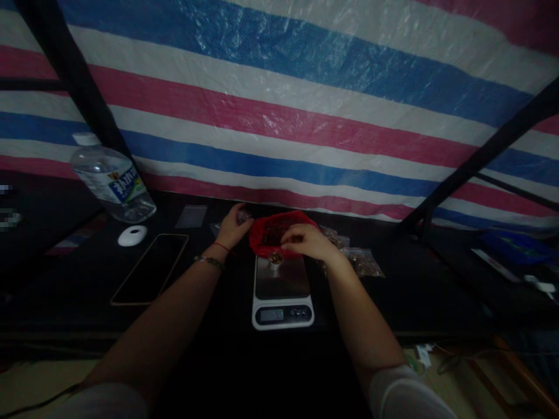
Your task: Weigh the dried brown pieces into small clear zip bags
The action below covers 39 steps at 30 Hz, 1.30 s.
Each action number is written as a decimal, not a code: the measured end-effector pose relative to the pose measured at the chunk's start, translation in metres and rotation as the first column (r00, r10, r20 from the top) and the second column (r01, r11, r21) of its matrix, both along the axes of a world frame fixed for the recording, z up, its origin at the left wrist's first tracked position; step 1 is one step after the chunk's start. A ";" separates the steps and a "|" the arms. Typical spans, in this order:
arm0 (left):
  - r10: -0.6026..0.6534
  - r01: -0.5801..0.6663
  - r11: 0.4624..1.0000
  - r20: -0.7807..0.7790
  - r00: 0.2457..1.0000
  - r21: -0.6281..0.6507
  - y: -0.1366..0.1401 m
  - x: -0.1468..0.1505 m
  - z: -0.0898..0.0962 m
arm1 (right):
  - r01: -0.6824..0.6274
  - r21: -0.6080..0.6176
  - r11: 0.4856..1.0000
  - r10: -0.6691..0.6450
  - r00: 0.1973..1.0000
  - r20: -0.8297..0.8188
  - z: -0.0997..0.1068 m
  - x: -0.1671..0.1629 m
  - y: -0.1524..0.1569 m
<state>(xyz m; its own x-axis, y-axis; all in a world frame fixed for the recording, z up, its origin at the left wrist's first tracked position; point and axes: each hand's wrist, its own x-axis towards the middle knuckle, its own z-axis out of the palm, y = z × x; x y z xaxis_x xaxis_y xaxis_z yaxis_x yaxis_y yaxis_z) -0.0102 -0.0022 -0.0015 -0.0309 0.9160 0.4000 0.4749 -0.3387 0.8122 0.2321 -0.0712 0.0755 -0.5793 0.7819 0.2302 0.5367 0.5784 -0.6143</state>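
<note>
Red bag point(257, 238) under R fingers point(301, 230)

A red bag point(257, 240) lies open-mouthed towards the surface's point(406, 299) far edge, dark bits inside. Nearer the front edge sits a flat white scale point(286, 285) with a metal plate and lit display; a small pale cup point(274, 263) of brownish pieces stands upright by the plate's far edge.

It looked like a makeshift workspace: a striped plastic sheet point(279, 116) hung behind a black table point(393, 305) bearing a scale point(283, 284).
</note>
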 end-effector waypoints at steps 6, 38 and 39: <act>-0.003 0.003 1.000 -0.006 1.000 -0.009 -0.001 0.000 0.001 | -0.168 -0.158 0.973 0.185 0.978 0.097 0.005 -0.003 -0.013; 0.040 0.193 0.858 -0.438 0.898 0.476 -0.027 0.012 0.027 | -0.022 0.236 0.971 0.024 1.000 -0.006 0.011 -0.067 0.035; 0.042 0.200 0.856 -0.449 0.892 0.477 -0.029 0.012 0.028 | -0.022 0.227 0.974 0.019 1.000 0.018 0.013 -0.070 0.036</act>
<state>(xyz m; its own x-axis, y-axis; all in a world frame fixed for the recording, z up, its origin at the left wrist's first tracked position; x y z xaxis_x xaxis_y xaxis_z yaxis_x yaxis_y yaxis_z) 0.0019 -0.0308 0.0264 0.3177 0.5760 0.7532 0.6845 -0.6890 0.2382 0.1620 -0.0349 0.0885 -0.5996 0.6983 0.3909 0.5317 0.7127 -0.4576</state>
